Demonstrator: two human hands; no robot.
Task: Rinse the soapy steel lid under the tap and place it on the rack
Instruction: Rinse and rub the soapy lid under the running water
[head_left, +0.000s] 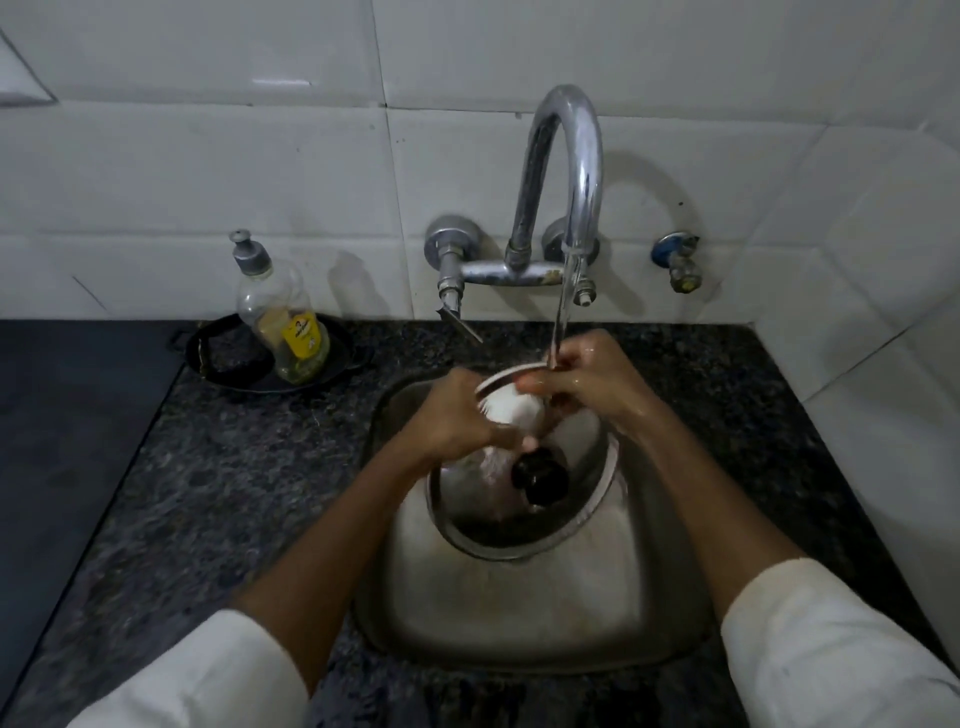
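Left hand (457, 415) and right hand (587, 379), both gripping a small white bowl (511, 402) under the tap (566, 171) stream; steel lid (524, 493), black-knobbed, in the sink (519, 613) beneath; soap bottle (280, 317) in black pan (270, 358), left of tap.

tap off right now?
No, a stream of water runs from the tap spout onto the small white bowl held in both hands.

White tiled wall (208, 171); dark speckled granite counter (208, 493); dim light
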